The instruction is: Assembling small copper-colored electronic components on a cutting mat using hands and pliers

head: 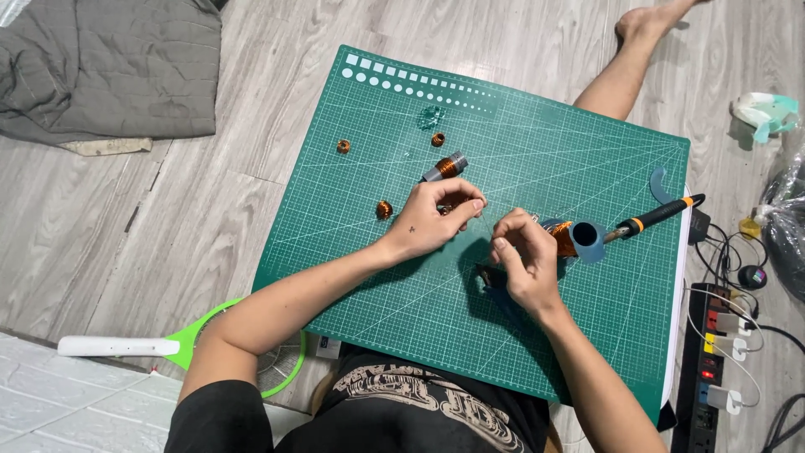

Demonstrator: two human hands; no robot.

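We work seated on a wood-look floor with a green cutting mat [402,302] laid across the lap. The left hand [432,220] rests near the mat's centre, fingers curled and pressed together on a small copper coil [444,208] that barely shows between them. The right hand [521,260] sits just beside it, thumb and forefinger pinched together; what they pinch is too fine to tell, possibly a thin wire running toward the left hand. Under the right palm lies a small dark part [489,275], touching the mat.

Just beyond the right hand lies a spool of copper wire [563,237] with a blue-grey end flange. A soldering iron [658,216] with a black and orange handle lies beside the spool, its tip pointing at the spool.

Above the left hand we see a grey cylinder wound with copper [445,167]. Three loose copper coils lie apart on the mat: one [384,210] near the left wrist, one [343,146] farther left, one [438,139] near the top.

Off the mat, a power strip [713,352] lies to the right and a green racket [189,344] to the left.
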